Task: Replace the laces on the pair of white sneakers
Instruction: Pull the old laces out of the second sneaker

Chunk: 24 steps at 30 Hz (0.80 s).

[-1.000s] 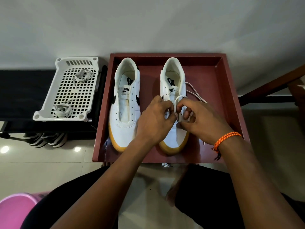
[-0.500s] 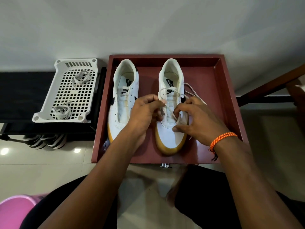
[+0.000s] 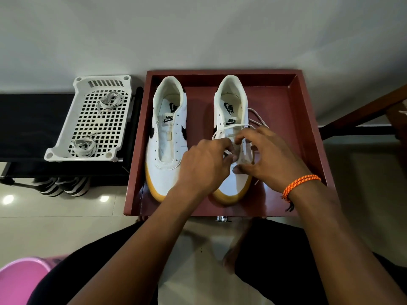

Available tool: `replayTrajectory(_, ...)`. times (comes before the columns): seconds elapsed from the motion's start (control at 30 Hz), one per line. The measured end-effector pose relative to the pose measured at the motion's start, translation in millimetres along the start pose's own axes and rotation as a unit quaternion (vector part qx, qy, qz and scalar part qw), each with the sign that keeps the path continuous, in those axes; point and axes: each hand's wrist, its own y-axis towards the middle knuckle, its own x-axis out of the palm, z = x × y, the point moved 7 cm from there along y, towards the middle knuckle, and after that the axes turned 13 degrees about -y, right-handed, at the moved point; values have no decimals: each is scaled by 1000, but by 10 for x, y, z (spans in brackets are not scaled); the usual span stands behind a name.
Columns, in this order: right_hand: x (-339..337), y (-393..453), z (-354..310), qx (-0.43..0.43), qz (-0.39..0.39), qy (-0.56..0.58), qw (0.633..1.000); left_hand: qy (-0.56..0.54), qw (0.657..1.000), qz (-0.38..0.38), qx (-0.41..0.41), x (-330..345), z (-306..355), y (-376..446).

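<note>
Red tray [image 3: 308, 137]: we see it on a low stand against the wall, holding both white sneakers side by side, toes toward us.

Left sneaker [image 3: 167, 137]: no lace, eyelets bare, tongue exposed, gum sole at the toe. It lies just left of our left hand, untouched.

Right sneaker [image 3: 231, 106]: partly laced. Both our hands sit over its eyelet rows, hiding the midfoot; heel opening and gum toe show beyond them.

Lace [image 3: 253, 125]: white, crossing the upper eyelets above our fingers, with slack looping off the sneaker's right side onto the tray floor. A short end shows by the right wrist.

Left hand [image 3: 204, 164]: fingers curled, tips pinching the lace at the left eyelet row, close against the right hand.

Right hand [image 3: 271, 157]: fingers arched over the tongue, thumb low near the vamp. The fingertips meet the lace region, but we cannot tell whether they pinch it or only touch. An orange band [image 3: 301, 183] circles the wrist.

Basket [image 3: 97, 119]: white, perforated, on a dark shelf left of the tray, well apart from both hands. Two lace bundles lie in it, one at the far end [image 3: 111, 100], one at the near end [image 3: 84, 146].

Pink tub [image 3: 19, 280]: bottom left corner, partly cut off.
</note>
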Motion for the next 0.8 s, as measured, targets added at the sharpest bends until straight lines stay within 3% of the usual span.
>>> replayTrajectory(0.17, 20, 3, 35, 4, -6, -1, 1000, -160, 985, -16, -62, 27, -108, 50)
replayTrajectory(0.3, 30, 2, 43, 6, -9, 14, 1000, -306, 938, 113, -116, -283, -274, 75)
replayTrajectory(0.37, 39, 2, 46, 6, -6, 18, 1000, -234, 953, 171, -95, -435, -291, 71)
replayTrajectory(0.43, 46, -3, 51, 10, -2, 19, 1000, -152, 973, 170, -46, -469, -172, 52)
replayTrajectory(0.5, 42, -6, 48, 9, 3, 17, 1000, -100, 991, 93, -3, -304, -34, 38)
replayTrajectory(0.6, 32, 1, 32, 1, 7, 10, 1000, -15, 1000, -18, -14, -1, 14, 2)
replayTrajectory(0.8, 47, -5, 33, 9, 3, -1, 1000, -81, 996, 26, -32, -105, -16, 48)
